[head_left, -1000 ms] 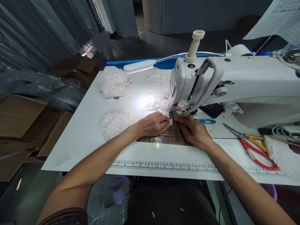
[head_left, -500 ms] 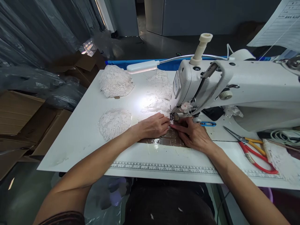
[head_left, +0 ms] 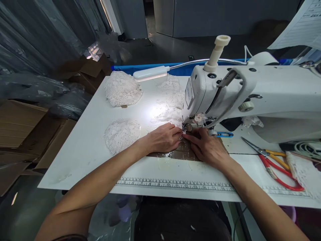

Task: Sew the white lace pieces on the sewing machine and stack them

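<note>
White lace fabric (head_left: 169, 112) runs back over the table, beside the head of a white sewing machine (head_left: 200, 90). My left hand (head_left: 165, 138) is closed, its curled fingers pinching the lace edge just left of the presser foot (head_left: 184, 128). From the other side, my right hand (head_left: 207, 145) holds a small bit of the same lace at the foot, its index finger reaching toward the left fingertips. My fingers hide most of that lace. Beneath both hands lies a shiny brown taped patch (head_left: 185, 152) on the table.
Two lace bundles (head_left: 122, 88) sit on the left of the table (head_left: 75, 147). Red-handled scissors (head_left: 273, 167), a yellow-handled tool (head_left: 278, 157) and a lace scrap (head_left: 304, 172) lie at right. A blue thread snipper (head_left: 225, 134) is beside my right hand. A lamp (head_left: 151, 73) hangs above.
The view has shifted slightly, so the machine and scissors appear a little farther right. Both hands stay by the presser foot, with only a slight change in finger position.
</note>
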Tool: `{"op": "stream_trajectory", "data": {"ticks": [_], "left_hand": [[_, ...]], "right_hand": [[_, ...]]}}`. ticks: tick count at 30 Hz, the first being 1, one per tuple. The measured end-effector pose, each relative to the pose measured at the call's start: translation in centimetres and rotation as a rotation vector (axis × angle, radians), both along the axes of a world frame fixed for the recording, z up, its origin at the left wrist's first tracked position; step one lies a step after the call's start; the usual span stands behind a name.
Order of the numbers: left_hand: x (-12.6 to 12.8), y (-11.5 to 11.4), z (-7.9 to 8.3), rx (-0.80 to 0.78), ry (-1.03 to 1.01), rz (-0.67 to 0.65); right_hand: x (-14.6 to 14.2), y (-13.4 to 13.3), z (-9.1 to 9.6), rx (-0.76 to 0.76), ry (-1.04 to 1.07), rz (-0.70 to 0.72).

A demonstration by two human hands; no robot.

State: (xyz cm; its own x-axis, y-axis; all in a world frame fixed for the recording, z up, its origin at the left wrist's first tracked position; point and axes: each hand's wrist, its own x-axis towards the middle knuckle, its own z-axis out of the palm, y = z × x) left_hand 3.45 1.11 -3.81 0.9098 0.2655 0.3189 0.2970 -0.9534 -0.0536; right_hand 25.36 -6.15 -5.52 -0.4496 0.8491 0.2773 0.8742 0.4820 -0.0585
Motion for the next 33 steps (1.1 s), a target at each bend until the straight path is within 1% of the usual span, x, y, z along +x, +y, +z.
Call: {"op": "stream_trajectory", "data": {"ticks": [8, 13, 15, 17, 20, 21, 22, 25, 27, 31, 33], "left_hand": [[-0.1, 0.4, 0.2, -0.041, 0.064, 0.053], [-0.1, 0.5, 0.3, -0.046, 0.089, 0.092], [-0.2, 0.6, 0.3, -0.049, 0.109, 0.104], [-0.2, 0.7, 0.4, -0.049, 0.126, 0.114], [-0.3, 0.9, 0.3, -0.043, 0.135, 0.115], [-0.3, 0.9, 0.3, -0.042, 0.134, 0.114], [-0.4, 1.0, 0.2, -0.040, 0.132, 0.115], [-0.4, 1.0, 0.2, -0.036, 0.129, 0.124], [-0.4, 1.0, 0.2, -0.036, 0.137, 0.129], [-0.4, 0.9, 0.3, -0.054, 0.155, 0.148], [-0.4, 0.8, 0.3, -0.069, 0.157, 0.162]], "right_hand": [[-1.1, 0.2, 0.9, 0.015, -0.101, -0.062], [-1.8, 0.1, 1.0, 0.031, -0.104, -0.081], [-1.7, -0.1, 1.0, 0.016, -0.073, -0.098], [-1.1, -0.2, 1.0, -0.060, 0.015, -0.127], [0.4, 0.4, 1.1, -0.258, 0.285, -0.183], [0.9, 0.8, 1.2, -0.310, 0.380, -0.199], [1.3, 1.3, 1.2, -0.331, 0.452, -0.204], [1.9, 2.5, 1.1, -0.259, 0.555, -0.227], [1.8, 2.6, 1.2, -0.202, 0.585, -0.235], [1.6, 1.3, 1.7, -0.149, 0.579, -0.227], [1.8, 0.4, 2.2, -0.088, 0.554, -0.237]]}}
